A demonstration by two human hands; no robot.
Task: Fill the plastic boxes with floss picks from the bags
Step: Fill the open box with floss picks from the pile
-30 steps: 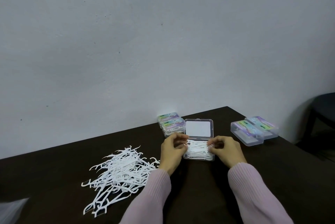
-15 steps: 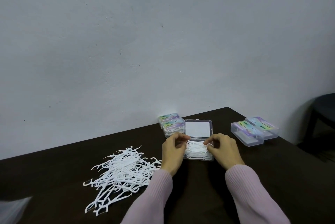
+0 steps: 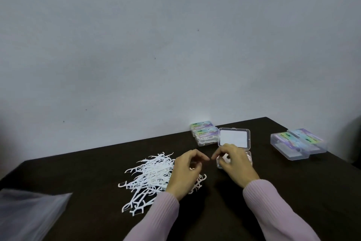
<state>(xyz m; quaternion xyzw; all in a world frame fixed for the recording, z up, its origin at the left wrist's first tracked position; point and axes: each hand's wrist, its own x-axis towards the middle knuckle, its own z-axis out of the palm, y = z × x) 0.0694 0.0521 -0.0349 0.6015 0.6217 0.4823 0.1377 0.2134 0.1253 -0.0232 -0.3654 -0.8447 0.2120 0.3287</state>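
From the head view, the job looks partway done. At centre right an open box (image 3: 234,139) lies on the dark tabletop (image 3: 293,192), its clear lid tipped back toward the wall, its tray mostly hidden under the right hand (image 3: 235,162). White picks show in the tray past the knuckles, so it seems at least partly loaded; how full, I cannot tell.

Just left of the lid two closed boxes (image 3: 205,133) with coloured labels sit stacked against the wall, white picks visible through the side, so I take them as filled. At the far right another pair (image 3: 297,143) lies closed; their contents are too blurred to judge.

Plenty remains: a loose pile of picks (image 3: 148,176) spreads left of centre, thin white pieces with hooked heads, tangled across each other. A bag (image 3: 29,215), grey and blurred, lies at the lower left edge.

The left hand (image 3: 185,172) hovers over the pile's right edge, fingers curled loosely, holding nothing I can make out. The right hand's fingers bend down over the tray; whether they pinch a pick I cannot tell.
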